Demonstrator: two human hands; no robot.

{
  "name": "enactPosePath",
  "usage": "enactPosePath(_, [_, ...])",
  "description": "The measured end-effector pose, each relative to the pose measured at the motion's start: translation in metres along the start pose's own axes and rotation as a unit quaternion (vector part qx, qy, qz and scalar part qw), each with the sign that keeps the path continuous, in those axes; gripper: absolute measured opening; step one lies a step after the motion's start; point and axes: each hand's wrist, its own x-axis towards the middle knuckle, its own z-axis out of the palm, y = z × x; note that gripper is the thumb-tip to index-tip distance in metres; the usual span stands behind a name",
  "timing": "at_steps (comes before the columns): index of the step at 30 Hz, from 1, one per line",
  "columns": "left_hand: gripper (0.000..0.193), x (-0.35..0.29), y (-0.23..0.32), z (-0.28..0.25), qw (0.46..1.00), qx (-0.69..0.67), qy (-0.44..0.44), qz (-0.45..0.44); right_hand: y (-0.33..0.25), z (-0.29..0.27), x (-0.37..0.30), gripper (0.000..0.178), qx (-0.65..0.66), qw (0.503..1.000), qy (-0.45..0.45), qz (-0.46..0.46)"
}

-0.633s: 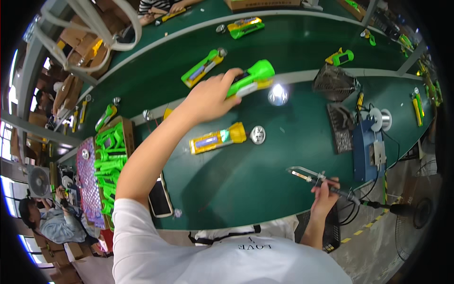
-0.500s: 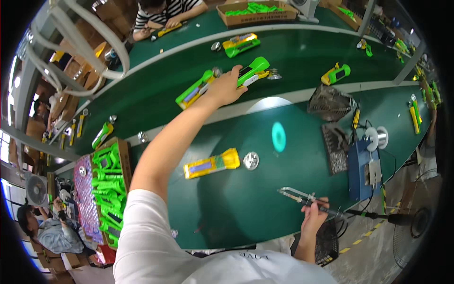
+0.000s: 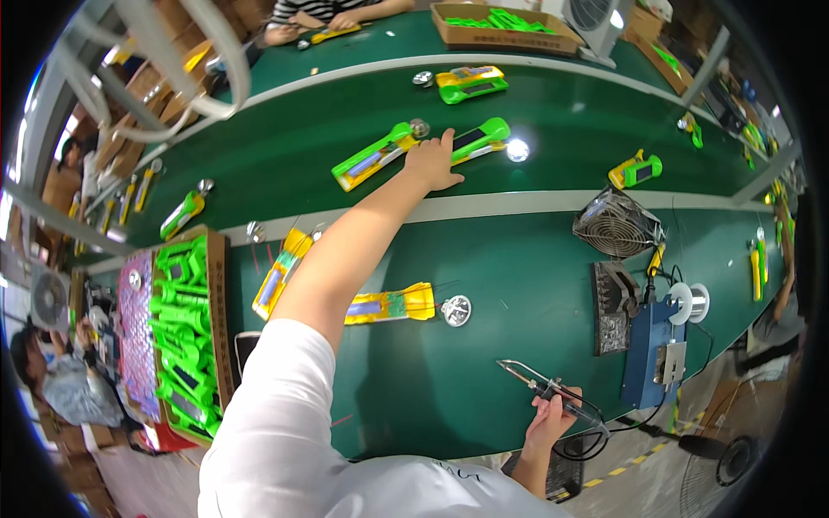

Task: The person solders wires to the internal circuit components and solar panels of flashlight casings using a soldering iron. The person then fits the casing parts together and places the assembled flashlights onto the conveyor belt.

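My left hand (image 3: pixel 434 162) reaches far across the green bench, fingers spread, its fingertips at the near end of a green and yellow torch-like device (image 3: pixel 480 139) lying on the conveyor belt. The hand holds nothing. A second green device (image 3: pixel 375 157) lies just left of it. Low at the near edge, my right hand (image 3: pixel 553 417) grips a soldering iron (image 3: pixel 542 388) with its tip pointing up and left. A yellow half-shell with a circuit board (image 3: pixel 390 305) and a round silver reflector (image 3: pixel 455 310) lie on the bench under my left arm.
A cardboard box of green shells (image 3: pixel 184 337) stands at the left. A small fan (image 3: pixel 617 224), a soldering station (image 3: pixel 653 350), a solder spool (image 3: pixel 687 303) and a sponge tray (image 3: pixel 612 309) sit at the right. More devices (image 3: pixel 471 83) ride the belt; other people work beyond it.
My left hand carried the green device from the near bench out onto the belt, set it down and let go. My right hand with the soldering iron stayed low.
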Motion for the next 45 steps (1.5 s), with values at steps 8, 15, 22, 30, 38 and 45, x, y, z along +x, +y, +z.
enactPosePath(8, [0.038, -0.118, -0.002, -0.023, 0.975, -0.106, 0.188, 0.052, 0.004, -0.001, 0.002, 0.011, 0.004, 0.997, -0.058, -0.04])
enactPosePath(15, [0.034, -0.267, 0.02, -0.018, 0.955, -0.241, 0.173, 0.021, 0.011, -0.016, 0.001, 0.011, -0.004, 0.996, -0.066, -0.059])
enactPosePath(22, [0.064, -0.301, -0.015, -0.009, 0.919, -0.204, 0.33, -0.067, -0.025, 0.006, -0.021, 0.011, 0.002, 0.997, -0.049, -0.065])
enactPosePath(30, [0.046, -0.277, -0.026, 0.022, 0.985, -0.082, 0.148, 0.039, -0.047, 0.008, -0.042, 0.01, 0.003, 0.996, -0.034, -0.087])
enactPosePath(38, [0.048, -0.374, 0.036, 0.019, 0.992, -0.109, 0.066, -0.02, -0.059, 0.022, -0.06, 0.01, -0.011, 0.995, -0.074, -0.073])
enactPosePath(45, [0.051, -0.439, 0.041, -0.024, 0.968, -0.192, 0.164, 0.008, -0.064, 0.035, -0.055, 0.013, 0.026, 0.991, -0.104, -0.082])
